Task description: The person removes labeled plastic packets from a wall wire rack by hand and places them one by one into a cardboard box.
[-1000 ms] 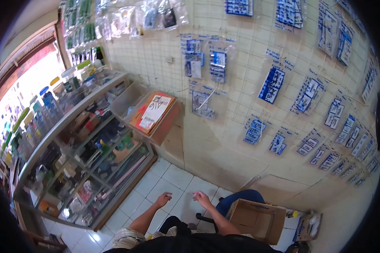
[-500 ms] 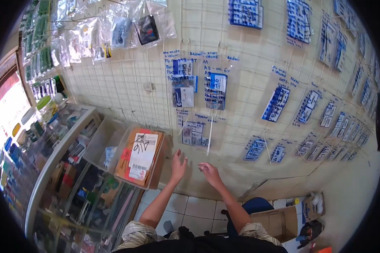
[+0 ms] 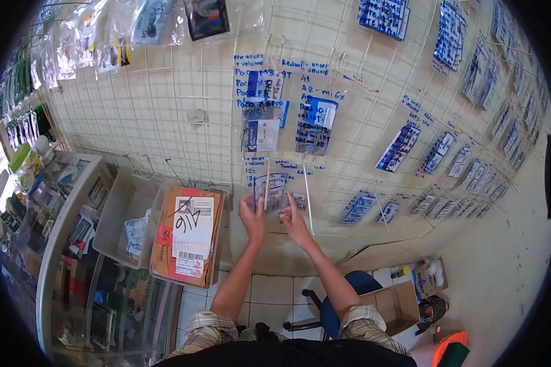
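Both of my hands are raised at the lower hanging clear plastic bag [image 3: 269, 181], which has blue handwriting and small packets inside. My left hand [image 3: 252, 221] is at the bag's lower left corner, thumb and fingers apart; whether it touches the plastic I cannot tell. Near the lower right edge, my right hand [image 3: 295, 225] points its index finger upward, the other fingers partly bent, holding nothing I can see. Just above hang two more labelled bags, the left bag [image 3: 260, 131] and the right bag [image 3: 315, 125], with blue and white packets in them.
A wire grid wall carries several more packet bags [image 3: 398, 147] to the right. At left, an open cardboard-brown parcel box [image 3: 193, 229] with a white label sits beside a plastic bin [image 3: 113, 214] on a glass display case [image 3: 46, 287]. Below are a blue chair [image 3: 362, 281] and a carton [image 3: 398, 306].
Both hands have risen to the lower hanging bag, from below it. The camera view has shifted, bringing the bags closer.
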`<state>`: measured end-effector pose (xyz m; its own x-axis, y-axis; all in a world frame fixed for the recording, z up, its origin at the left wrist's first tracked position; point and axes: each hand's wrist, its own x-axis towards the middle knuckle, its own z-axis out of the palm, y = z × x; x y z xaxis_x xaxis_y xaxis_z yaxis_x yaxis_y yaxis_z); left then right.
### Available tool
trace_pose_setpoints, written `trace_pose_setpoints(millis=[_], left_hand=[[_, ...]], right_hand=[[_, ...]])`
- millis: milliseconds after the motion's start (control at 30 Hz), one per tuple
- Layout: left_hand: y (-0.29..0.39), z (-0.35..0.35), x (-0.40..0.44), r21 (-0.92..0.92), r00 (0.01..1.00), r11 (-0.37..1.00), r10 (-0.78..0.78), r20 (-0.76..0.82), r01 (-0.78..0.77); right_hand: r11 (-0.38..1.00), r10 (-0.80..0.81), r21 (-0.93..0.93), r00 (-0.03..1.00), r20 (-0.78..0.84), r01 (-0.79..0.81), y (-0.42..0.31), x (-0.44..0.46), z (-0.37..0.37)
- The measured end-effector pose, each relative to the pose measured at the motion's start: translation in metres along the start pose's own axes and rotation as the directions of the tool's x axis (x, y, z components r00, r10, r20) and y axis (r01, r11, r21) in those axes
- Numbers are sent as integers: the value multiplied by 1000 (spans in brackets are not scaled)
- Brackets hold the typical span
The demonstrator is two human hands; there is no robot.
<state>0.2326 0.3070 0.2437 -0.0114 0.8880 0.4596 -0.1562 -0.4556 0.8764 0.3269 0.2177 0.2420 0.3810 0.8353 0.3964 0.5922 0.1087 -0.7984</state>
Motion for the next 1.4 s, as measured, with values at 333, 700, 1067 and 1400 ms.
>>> trace_pose_setpoints(millis=[333, 700, 1067, 1400], left_hand=[[68, -50, -17, -68, 953, 970, -215, 214, 233], [96, -78, -33, -239, 918, 918, -232, 322, 316], [129, -107, -72, -397, 898, 822, -283, 338, 409], [146, -132, -83, -295, 926, 903, -220, 307, 312]], right_hand=[[812, 154, 560, 986, 66, -164, -31, 0, 5], [678, 117, 732, 993, -18, -67, -110, 5, -7], [794, 6, 607, 999, 38, -27, -151, -42, -16], [544, 268, 820, 963, 34, -180, -190, -40, -20]])
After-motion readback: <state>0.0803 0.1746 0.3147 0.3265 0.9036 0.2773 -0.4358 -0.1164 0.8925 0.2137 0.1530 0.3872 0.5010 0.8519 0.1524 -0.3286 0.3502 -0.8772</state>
